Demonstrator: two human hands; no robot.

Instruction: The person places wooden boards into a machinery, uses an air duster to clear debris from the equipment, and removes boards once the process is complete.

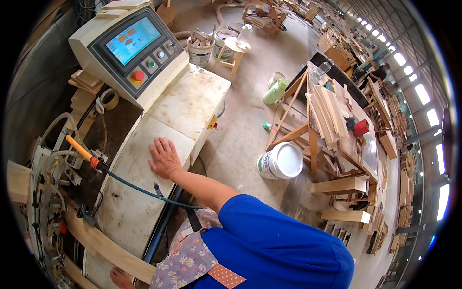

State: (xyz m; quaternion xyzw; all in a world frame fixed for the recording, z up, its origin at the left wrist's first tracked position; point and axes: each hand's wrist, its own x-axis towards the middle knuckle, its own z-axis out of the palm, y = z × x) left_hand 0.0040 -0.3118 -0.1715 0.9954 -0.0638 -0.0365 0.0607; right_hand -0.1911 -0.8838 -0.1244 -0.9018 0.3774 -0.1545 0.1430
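Note:
My right hand (165,158) lies flat, fingers spread, on the worn white machine top (130,161), holding nothing. At the lower edge, my left hand (121,278) shows only in part, close beside a long, curved wooden board (103,241); its grip is hidden. The board runs from the clamps and hoses at the left toward my flowered apron (185,260). An orange-handled air gun (82,148) on a dark green hose (139,191) lies to the left of my right hand. Beyond that hand stands a control panel (132,50) with a lit screen and a red button (138,76).
Right of the machine, a white bucket (280,161) stands on the floor by a wooden workbench (313,132) stacked with wood strips (327,113). A green flask (275,92), a stool (236,48) and a bucket of offcuts (199,48) stand farther back. A person (380,72) is far right.

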